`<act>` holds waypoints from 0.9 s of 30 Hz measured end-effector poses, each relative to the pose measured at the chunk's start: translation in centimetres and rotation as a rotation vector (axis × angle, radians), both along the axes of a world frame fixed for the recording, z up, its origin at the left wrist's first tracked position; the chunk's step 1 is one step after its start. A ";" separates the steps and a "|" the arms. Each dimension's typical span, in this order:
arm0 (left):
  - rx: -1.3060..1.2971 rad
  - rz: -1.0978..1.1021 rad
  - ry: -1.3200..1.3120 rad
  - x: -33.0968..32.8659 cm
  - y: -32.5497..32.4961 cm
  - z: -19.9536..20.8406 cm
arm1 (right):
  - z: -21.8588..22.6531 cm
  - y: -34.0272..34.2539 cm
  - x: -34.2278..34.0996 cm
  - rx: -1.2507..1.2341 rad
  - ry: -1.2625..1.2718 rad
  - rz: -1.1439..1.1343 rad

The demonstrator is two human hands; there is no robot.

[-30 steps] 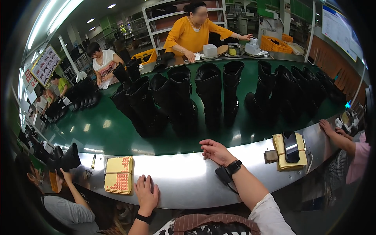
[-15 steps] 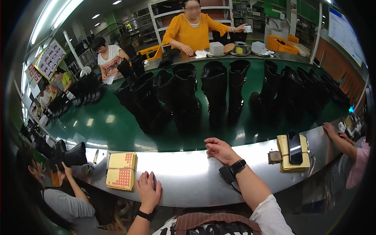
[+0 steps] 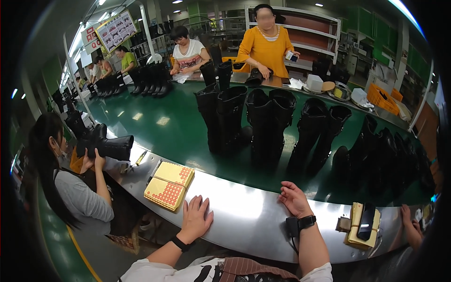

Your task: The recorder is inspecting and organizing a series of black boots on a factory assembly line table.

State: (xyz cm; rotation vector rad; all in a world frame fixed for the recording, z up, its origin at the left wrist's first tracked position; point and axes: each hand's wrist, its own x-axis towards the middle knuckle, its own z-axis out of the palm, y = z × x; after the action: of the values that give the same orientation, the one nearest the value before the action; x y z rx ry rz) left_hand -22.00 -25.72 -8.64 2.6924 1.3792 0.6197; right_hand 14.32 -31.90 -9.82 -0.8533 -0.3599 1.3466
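Observation:
My left hand [image 3: 196, 219] lies palm down on the metal ledge [image 3: 244, 221], fingers spread, holding nothing. Just left of it sits a banded stack of yellow cards [image 3: 170, 185] with red round marks. My right hand [image 3: 296, 198] hovers or rests over the ledge's far side, fingers loosely bent and apart, with nothing in it. A dark watch [image 3: 307, 221] and a small black box [image 3: 292, 226] with a cable are at its wrist. Beyond it, pairs of tall black boots [image 3: 270, 124] stand upright on the green surface [image 3: 178, 122].
At the right, a black phone [image 3: 366, 222] lies on another yellow card stack [image 3: 356, 237], beside a small brown block [image 3: 343, 224]. A co-worker at left holds a black boot [image 3: 110, 145]. A person in orange [image 3: 265, 47] stands across the table, near orange crates [image 3: 383, 99].
My view has swung left, so the boots and card stacks sit further right in it. The person in orange has drawn in the hand with the small white item. My hands stay empty.

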 end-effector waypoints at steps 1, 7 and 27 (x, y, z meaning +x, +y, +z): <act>-0.010 0.001 -0.006 0.0 0.0 0.0 | -0.1 0.0 0.0 0.024 -0.008 0.011; -0.001 -0.012 -0.007 0.1 0.1 0.0 | -0.4 0.0 0.3 0.018 0.004 0.024; 0.037 -0.017 -0.008 0.1 0.1 -0.2 | -0.6 0.0 0.3 0.044 -0.032 0.044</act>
State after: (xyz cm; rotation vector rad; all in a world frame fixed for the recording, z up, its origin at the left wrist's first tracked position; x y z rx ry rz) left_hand -21.92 -25.62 -8.85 2.7246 1.3549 0.6601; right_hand 14.61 -31.87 -10.43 -0.8348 -0.4336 1.3618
